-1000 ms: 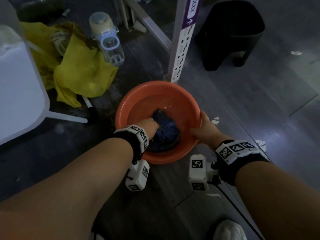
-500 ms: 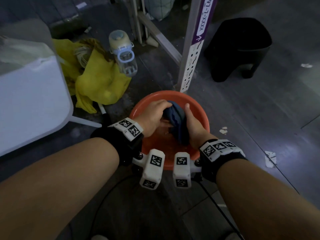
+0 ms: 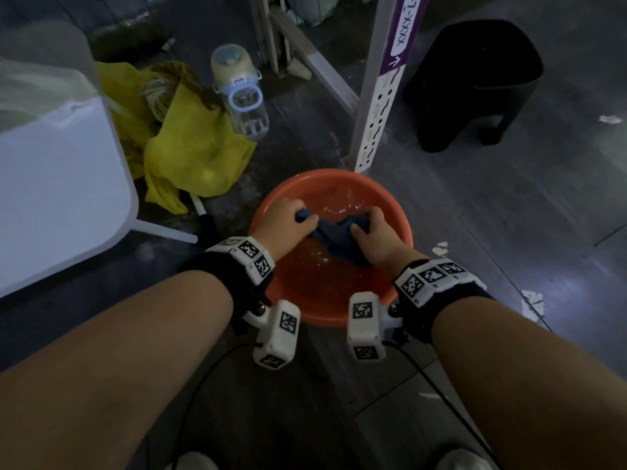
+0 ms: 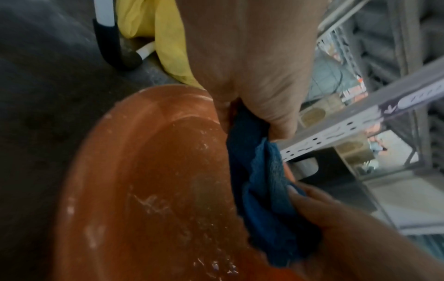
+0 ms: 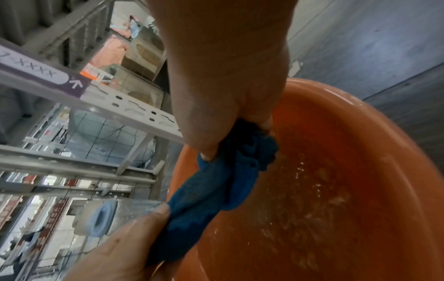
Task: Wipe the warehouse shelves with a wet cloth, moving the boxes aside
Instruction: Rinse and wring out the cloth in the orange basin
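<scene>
A: Forearms, two, bare, each with a black wrist strap carrying white marker blocks. Next item?

B: Left hand (image 3: 284, 221), fingers curled round one end of the cloth (image 3: 334, 232). Right hand (image 3: 375, 234), clamped on the other end. The hands sit near each other, the cloth bunched and twisted between them.

A: Cloth details?

B: Dark blue, wet-looking, held above the water inside the basin (image 3: 402, 228) (the lower fold hangs down by the right wrist).

A: Basin?

B: Orange, round, on the floor, shallow rippled water in the bottom.

A: Beyond the basin?

B: White perforated shelf post (image 3: 376, 117) standing just behind the far rim, with a purple label strip higher up. Left of it, a crumpled yellow bag (image 3: 193, 154) and, touching the bag, a clear bottle (image 3: 242, 93) with a pale blue carry ring, lying on the floor.

A: Sides?

B: White table (image 3: 61, 184) at left, one leg near the bag. Black stool (image 3: 475, 83) at far right, well apart from the basin.
</scene>
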